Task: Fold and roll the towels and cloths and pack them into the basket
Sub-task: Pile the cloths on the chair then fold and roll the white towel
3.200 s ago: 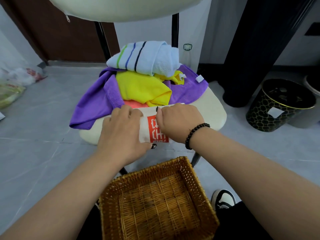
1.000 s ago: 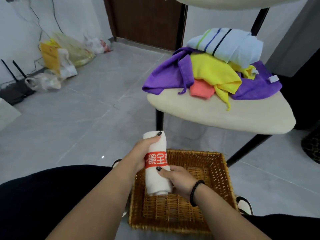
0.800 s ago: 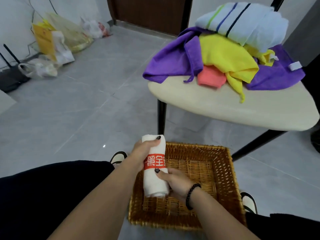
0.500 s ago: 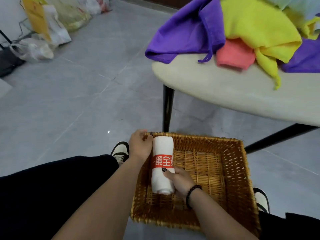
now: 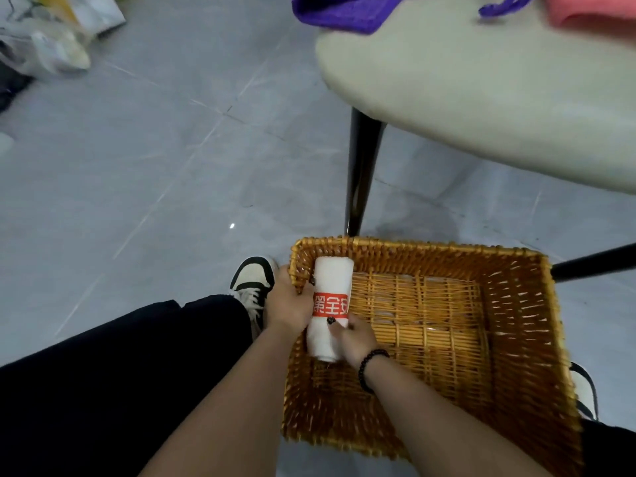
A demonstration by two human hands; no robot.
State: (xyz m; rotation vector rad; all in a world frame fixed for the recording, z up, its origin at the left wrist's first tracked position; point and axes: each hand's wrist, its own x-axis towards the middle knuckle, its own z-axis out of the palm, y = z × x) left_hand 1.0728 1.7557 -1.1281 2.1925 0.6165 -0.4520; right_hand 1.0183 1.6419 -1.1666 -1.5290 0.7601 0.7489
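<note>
— What is in the basket (image 5: 516, 339)?

— A rolled white towel (image 5: 331, 306). It has a red band with white letters round its middle. It lies along the left wall of the basket, with its far end up near the far left corner.

— Who has hold of it?

— Both hands. The left hand (image 5: 288, 304) is at the left side of the roll, right at the basket's rim. Its fingers curl in against the towel near the red band. The right hand (image 5: 352, 337) holds the near part of the roll, just below the red band. Its fingers curl round the towel, and one dark nail shows on top.

— So neither hand is flat open?

— No. Both are bent round the roll.

— What is on the right wrist?

— A string of dark beads (image 5: 371, 368).

— Where does the basket sit?

— On the grey floor (image 5: 137, 166), between the person's feet. A black and white shoe (image 5: 253, 287) is just left of it, touching the left hand's side. Another shoe (image 5: 583, 390) peeks out at the right.

— And past the basket?

— A pale chair seat (image 5: 481, 91) on black legs. A purple cloth (image 5: 344, 10) hangs over its far edge, and a pink cloth (image 5: 592, 10) lies at the top right. They look blurry.

— Anything else?

— Some plastic bags (image 5: 58, 39) on the floor, far off at the top left.
</note>
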